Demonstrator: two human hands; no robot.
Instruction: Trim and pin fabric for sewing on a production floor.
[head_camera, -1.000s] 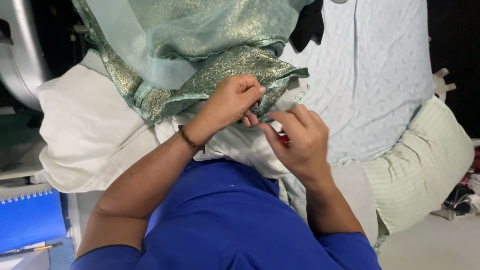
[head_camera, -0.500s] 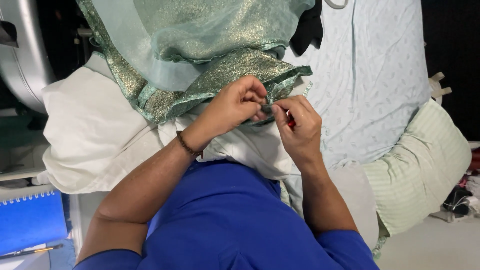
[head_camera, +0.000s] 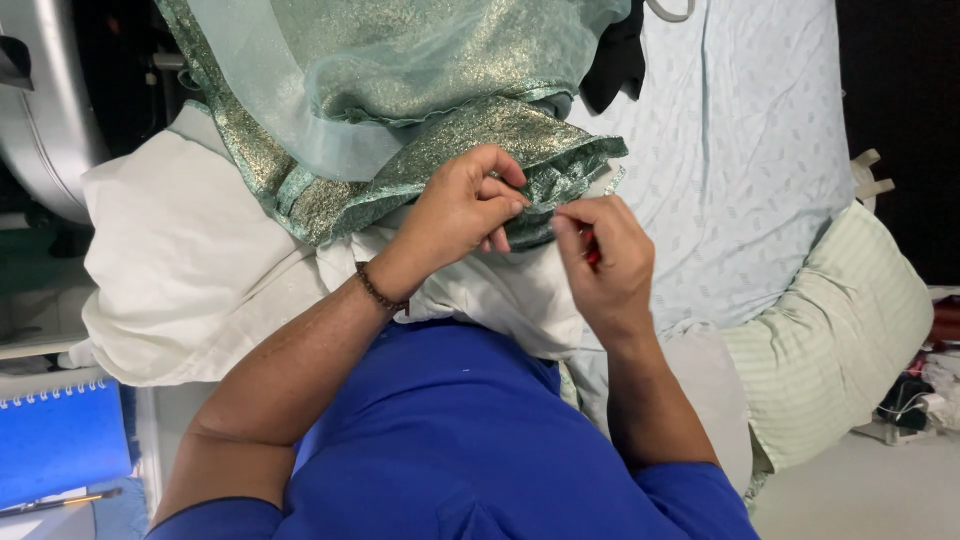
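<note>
L hand is pinching the folded hem of the green-gold brocade fabric, fingers closed on it. R hand, just beside, is curling shut round a small red tool, prob. a ripper. Fabric's lying atop the white cloth; looks light, soft, slippery w/ a stiffer hem, best gripped there. One fabric, one tool, two hands.
</note>
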